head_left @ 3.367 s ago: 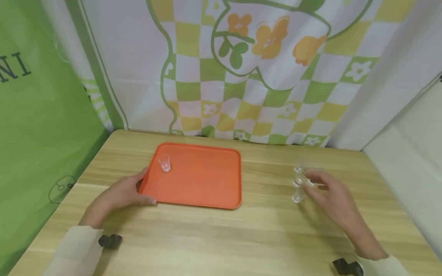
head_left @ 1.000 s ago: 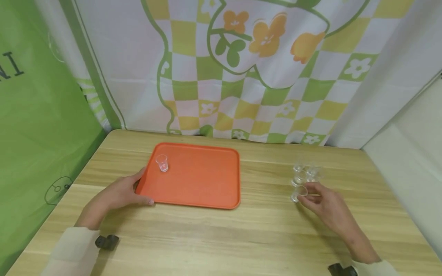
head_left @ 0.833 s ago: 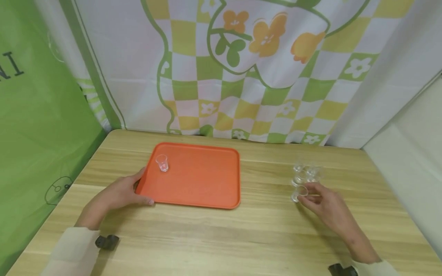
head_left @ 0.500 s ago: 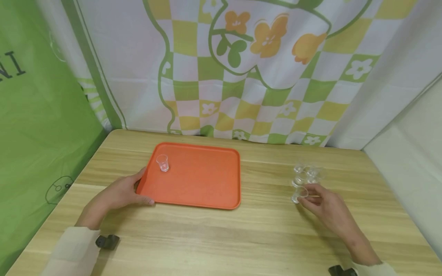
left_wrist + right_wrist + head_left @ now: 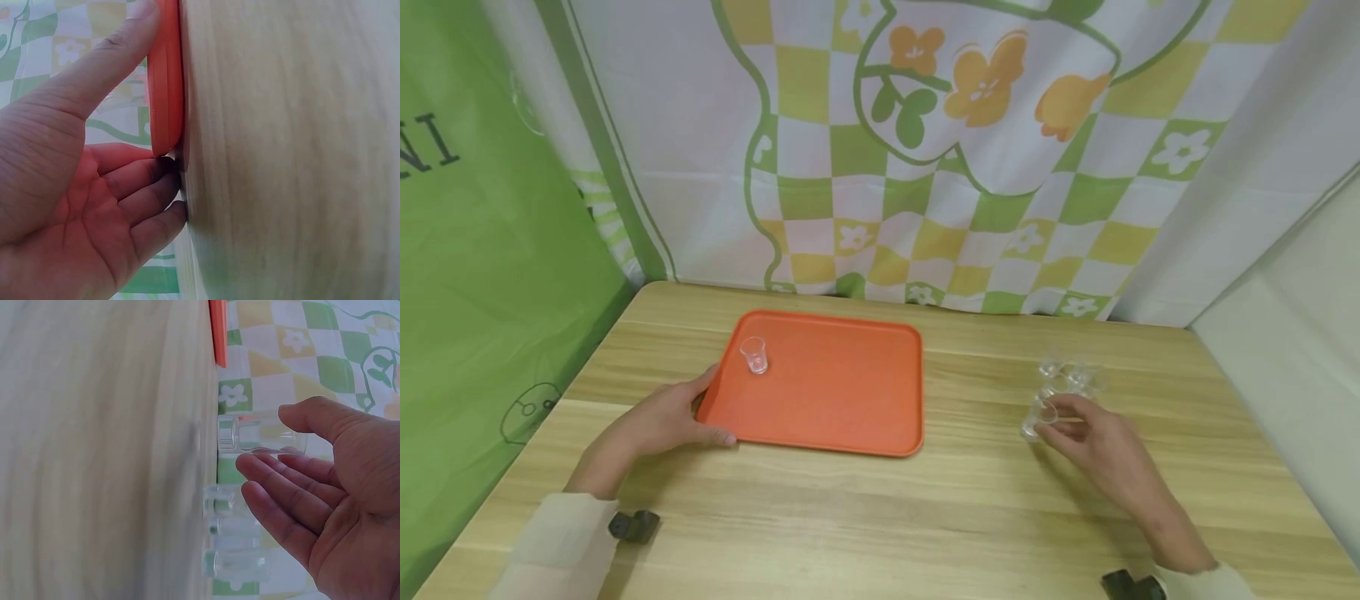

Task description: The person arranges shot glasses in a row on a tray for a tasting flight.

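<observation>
In the head view my left hand (image 5: 662, 421) holds the near left corner of an orange tray (image 5: 835, 392). The left wrist view shows the thumb against the tray's edge (image 5: 165, 94) and the fingers around the corner by the tabletop. One clear shot glass (image 5: 755, 356) stands upright on the tray's left part. Right of the tray, my right hand (image 5: 1101, 446) pinches another clear shot glass (image 5: 1030, 429) between thumb and fingers near its rim. In the right wrist view that glass (image 5: 250, 433) is upright, its base at or very near the tabletop.
Several more clear shot glasses (image 5: 1078, 377) stand in a cluster behind the right hand, partly hidden by it. The wooden table (image 5: 865, 525) reaches back to a patterned curtain (image 5: 955, 192). A green cloth (image 5: 490, 250) hangs on the left.
My right hand came down from above the glasses, took hold of the nearest one and has shifted it slightly left, away from the cluster. The left hand stays at the tray.
</observation>
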Action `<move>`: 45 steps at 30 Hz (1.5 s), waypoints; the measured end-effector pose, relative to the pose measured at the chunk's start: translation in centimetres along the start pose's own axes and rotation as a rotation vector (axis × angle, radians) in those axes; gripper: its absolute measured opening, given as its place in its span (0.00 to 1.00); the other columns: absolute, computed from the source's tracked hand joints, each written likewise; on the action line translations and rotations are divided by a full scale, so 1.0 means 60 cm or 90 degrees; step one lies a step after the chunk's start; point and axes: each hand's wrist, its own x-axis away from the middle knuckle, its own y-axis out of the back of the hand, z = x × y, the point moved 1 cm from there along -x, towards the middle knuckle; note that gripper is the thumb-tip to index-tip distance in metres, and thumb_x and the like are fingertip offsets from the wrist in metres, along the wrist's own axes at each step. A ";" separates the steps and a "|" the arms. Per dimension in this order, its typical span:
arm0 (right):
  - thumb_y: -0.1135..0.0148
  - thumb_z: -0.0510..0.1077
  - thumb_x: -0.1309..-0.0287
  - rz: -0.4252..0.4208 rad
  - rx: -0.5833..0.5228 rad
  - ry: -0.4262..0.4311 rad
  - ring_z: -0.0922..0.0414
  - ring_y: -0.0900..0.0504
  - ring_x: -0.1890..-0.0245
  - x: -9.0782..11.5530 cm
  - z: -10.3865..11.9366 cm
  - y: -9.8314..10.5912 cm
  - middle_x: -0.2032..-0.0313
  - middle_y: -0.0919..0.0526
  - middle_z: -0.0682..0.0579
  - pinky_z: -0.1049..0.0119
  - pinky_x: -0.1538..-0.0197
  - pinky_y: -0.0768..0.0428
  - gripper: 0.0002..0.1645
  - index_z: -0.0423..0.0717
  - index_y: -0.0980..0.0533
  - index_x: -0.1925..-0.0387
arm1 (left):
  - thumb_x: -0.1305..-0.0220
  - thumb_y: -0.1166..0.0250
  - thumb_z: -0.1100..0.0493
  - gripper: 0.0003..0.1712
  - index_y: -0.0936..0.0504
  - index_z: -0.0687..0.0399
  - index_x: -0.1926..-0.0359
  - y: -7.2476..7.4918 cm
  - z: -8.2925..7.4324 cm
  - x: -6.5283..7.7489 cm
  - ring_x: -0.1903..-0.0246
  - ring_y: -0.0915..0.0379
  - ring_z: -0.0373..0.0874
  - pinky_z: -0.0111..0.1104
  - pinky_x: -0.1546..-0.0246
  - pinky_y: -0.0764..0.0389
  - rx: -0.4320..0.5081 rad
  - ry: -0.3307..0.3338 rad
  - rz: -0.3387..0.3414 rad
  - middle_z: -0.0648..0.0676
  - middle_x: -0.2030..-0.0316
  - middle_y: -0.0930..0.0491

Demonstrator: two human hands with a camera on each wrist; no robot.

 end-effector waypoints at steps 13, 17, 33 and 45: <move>0.25 0.35 0.42 0.025 -0.031 -0.005 0.45 0.10 0.61 -0.034 0.029 -0.030 0.53 0.15 0.33 0.61 0.61 0.13 0.25 0.30 0.22 0.45 | 0.53 0.21 0.30 0.75 0.50 0.68 0.20 0.000 0.001 -0.002 0.37 0.31 0.69 0.61 0.40 0.28 -0.006 0.005 0.003 0.76 0.33 0.33; 0.26 0.36 0.40 0.033 -0.028 -0.003 0.45 0.10 0.60 -0.045 0.034 -0.038 0.52 0.15 0.34 0.62 0.61 0.13 0.24 0.30 0.22 0.45 | 0.53 0.21 0.30 0.75 0.50 0.68 0.20 0.001 -0.001 -0.003 0.38 0.31 0.68 0.60 0.41 0.28 -0.005 0.005 0.004 0.76 0.32 0.33; 0.28 0.35 0.37 0.092 -0.090 0.010 0.47 0.11 0.58 -0.086 0.067 -0.076 0.54 0.14 0.40 0.62 0.57 0.13 0.21 0.30 0.22 0.45 | 0.53 0.21 0.31 0.74 0.50 0.68 0.20 0.005 0.001 0.000 0.37 0.31 0.68 0.60 0.40 0.28 0.003 0.005 0.000 0.75 0.33 0.32; 0.28 0.35 0.37 0.111 -0.142 0.021 0.47 0.11 0.58 -0.114 0.089 -0.114 0.56 0.14 0.42 0.65 0.57 0.14 0.22 0.30 0.22 0.44 | 0.53 0.21 0.30 0.74 0.50 0.67 0.20 0.001 0.003 -0.001 0.37 0.31 0.69 0.61 0.40 0.28 0.004 0.008 0.007 0.76 0.32 0.33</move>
